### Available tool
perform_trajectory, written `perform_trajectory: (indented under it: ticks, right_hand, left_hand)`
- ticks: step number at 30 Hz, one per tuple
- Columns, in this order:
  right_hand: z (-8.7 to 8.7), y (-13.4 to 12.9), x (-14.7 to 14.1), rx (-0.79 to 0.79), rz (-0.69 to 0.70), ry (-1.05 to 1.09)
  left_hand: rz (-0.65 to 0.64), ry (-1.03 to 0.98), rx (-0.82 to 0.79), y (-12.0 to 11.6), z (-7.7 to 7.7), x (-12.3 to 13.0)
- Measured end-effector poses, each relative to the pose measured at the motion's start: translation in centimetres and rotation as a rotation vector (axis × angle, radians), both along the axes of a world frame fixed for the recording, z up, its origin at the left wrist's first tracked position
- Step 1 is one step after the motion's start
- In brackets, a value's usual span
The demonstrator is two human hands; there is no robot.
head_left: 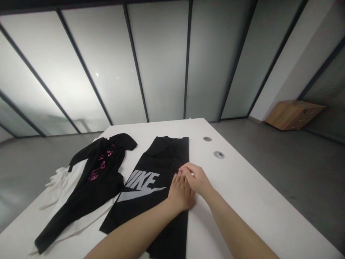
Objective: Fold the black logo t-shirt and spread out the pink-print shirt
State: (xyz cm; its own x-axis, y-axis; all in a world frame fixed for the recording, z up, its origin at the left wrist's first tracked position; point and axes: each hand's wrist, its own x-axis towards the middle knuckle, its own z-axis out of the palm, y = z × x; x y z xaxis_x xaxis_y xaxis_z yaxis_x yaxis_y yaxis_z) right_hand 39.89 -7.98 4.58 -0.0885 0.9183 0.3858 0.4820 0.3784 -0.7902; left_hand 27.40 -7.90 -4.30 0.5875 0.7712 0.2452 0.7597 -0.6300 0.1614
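A black garment with a large grey Nike logo (140,183) lies flat and lengthwise on the white table (231,176). My left hand (181,192) rests on its right edge, palm down with the fingers bunched. My right hand (196,178) sits just beyond it, its fingertips against my left fingers at the cloth's edge. A small white bit (192,174) shows between the hands. Whether either hand grips the cloth is hidden. To the left lies a black hoodie with pink print (101,169), partly over white cloth (61,187).
Two round metal grommets (212,146) are set in the table at the far right. Beyond the table's edges is a grey floor, with a wooden cabinet (292,115) at the back right and frosted glass panels behind.
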Motion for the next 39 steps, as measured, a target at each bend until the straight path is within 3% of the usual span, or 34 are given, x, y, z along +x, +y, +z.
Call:
perform_trajectory:
  ticks: [2, 6, 10, 13, 17, 21, 29, 39]
  right_hand:
    - [-1.0, 0.5, 0.4, 0.050, -0.018, -0.016]
    - [-4.7, 2.1, 1.1, 0.068, 0.015, -0.146]
    - [-8.2, 3.8, 1.4, -0.043, 0.080, -0.325]
    - [-9.4, 4.8, 1.0, -0.095, 0.047, -0.511]
    - [-9.3, 6.0, 0.2, -0.148, -0.097, -0.740]
    - [-8.1, 8.8, 0.9, -0.291, -0.225, -0.861]
    - [-6.4, 15.6, 3.6, -0.421, -0.392, -0.858]
    - [-7.0, 18.0, 4.0, -0.432, -0.463, -0.836]
  left_hand:
    - [-0.041, -0.060, 0.049, -2.1, 0.5, -0.4]
    - [0.000, -0.104, 0.025, -4.8, 2.1, -1.5]
    - [0.008, -0.076, -0.016, -5.8, 2.8, -2.3]
    - [-0.003, -0.092, -0.035, -6.0, 2.7, -2.5]
    - [-0.013, -0.094, -0.069, -6.0, 2.4, -2.6]
    - [-0.008, -0.061, -0.095, -6.0, 2.4, -2.6]
    - [-0.016, -0.055, -0.104, -6.2, 2.5, -2.8]
    - [-0.040, -0.017, -0.170, -6.4, 1.9, -3.4]
